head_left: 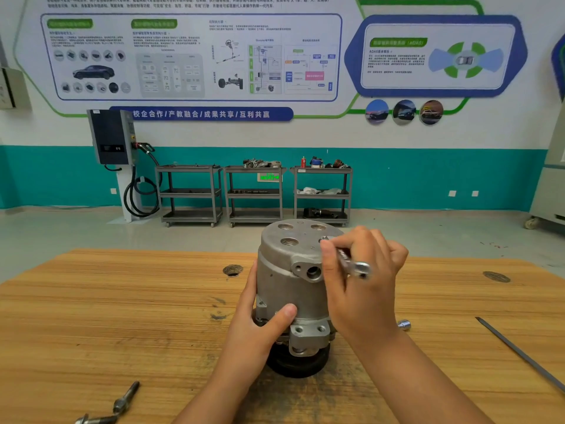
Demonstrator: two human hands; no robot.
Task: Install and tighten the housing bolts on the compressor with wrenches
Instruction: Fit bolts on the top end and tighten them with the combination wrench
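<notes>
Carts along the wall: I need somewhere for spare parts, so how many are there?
3, in a row against the teal wall: left cart, middle cart, right cart. None seems hidden.

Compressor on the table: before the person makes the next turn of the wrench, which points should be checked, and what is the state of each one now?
1. The compressor stands upright on the table: ok.
2. The left hand grips the lower housing to steady it: ok.
3. The right hand holds the wrench: ok.
4. The wrench sits fully on the bolt at the top edge: cannot tell, blurred and partly hidden by fingers.
5. The other top holes hold bolts: not ok, three look empty.
6. The spare bolts are at hand: ok, they lie at the near left.
</notes>
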